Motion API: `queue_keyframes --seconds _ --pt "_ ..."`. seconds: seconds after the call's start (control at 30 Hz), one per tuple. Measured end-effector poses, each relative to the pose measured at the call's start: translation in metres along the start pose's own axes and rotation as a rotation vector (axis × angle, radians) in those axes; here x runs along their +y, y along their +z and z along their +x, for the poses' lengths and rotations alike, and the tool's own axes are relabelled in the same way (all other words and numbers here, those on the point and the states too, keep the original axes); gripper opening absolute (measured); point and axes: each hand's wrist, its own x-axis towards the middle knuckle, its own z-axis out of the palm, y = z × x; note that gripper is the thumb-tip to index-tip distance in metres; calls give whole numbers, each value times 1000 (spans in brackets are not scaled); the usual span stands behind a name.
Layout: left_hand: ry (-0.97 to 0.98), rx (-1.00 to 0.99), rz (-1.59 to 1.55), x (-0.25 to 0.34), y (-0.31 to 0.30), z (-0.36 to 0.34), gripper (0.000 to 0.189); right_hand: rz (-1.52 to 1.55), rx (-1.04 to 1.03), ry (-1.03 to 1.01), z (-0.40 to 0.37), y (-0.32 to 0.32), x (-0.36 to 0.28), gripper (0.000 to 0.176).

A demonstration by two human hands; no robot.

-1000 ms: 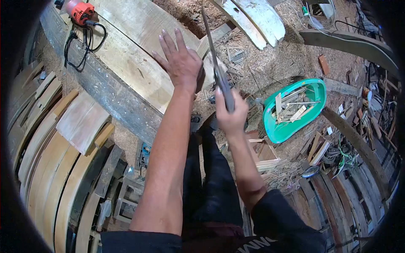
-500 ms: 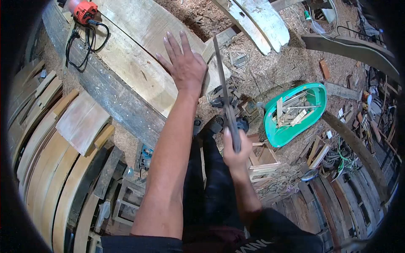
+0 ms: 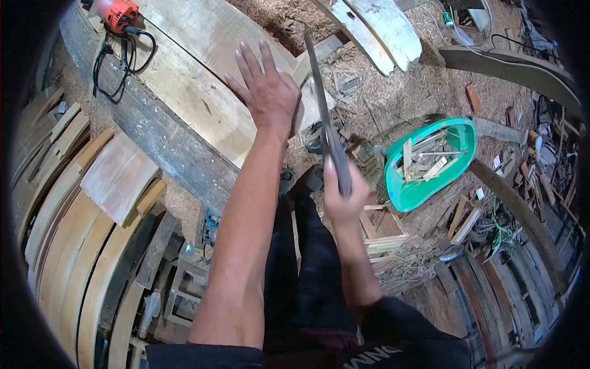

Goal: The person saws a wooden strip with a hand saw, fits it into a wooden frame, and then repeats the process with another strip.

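Note:
My left hand (image 3: 267,95) lies flat on pale wooden boards (image 3: 184,92) with its fingers spread, close to the boards' right edge. In my right hand (image 3: 345,190) is the handle of a long, narrow dark tool (image 3: 322,101), which looks like a saw seen edge-on. Its blade points up and away, just right of my left hand, beside the end of the boards. Motion blurs the handle and my right fingers a little. Whether the blade touches the wood I cannot tell.
An orange power tool (image 3: 118,15) with a black cord sits at the upper left. To the right is a green basin (image 3: 412,198) of wood scraps. Curved planks (image 3: 92,246) are stacked at the left. Sawdust and offcuts cover the floor, and more curved pieces (image 3: 510,71) stand at the right.
My right hand and the tool have shifted slightly toward my body, and the blade's tip has moved a little up and left. My left hand stays on the boards.

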Motion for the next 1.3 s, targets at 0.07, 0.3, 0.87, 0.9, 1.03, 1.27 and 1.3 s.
queue_keyframes --seconds 0.07,0.3,0.87,0.9,1.03,1.27,1.3 --pt "-1 9 4 -1 2 4 65 12 -24 0 49 22 -3 23" --pt "7 -7 -6 -2 4 0 64 15 -9 21 -24 -8 3 19" --pt "11 22 -11 -3 3 -2 65 12 -37 -15 36 20 6 18" --pt "13 22 -25 -1 3 -1 65 17 -17 -29 28 15 3 18" --pt "11 41 -50 -2 5 3 65 -70 3 -23 -38 -10 5 20" --pt "17 34 -6 -1 6 0 65 64 -34 35 40 20 4 21" --pt "20 40 0 -1 5 1 65 106 21 -47 26 13 5 21"
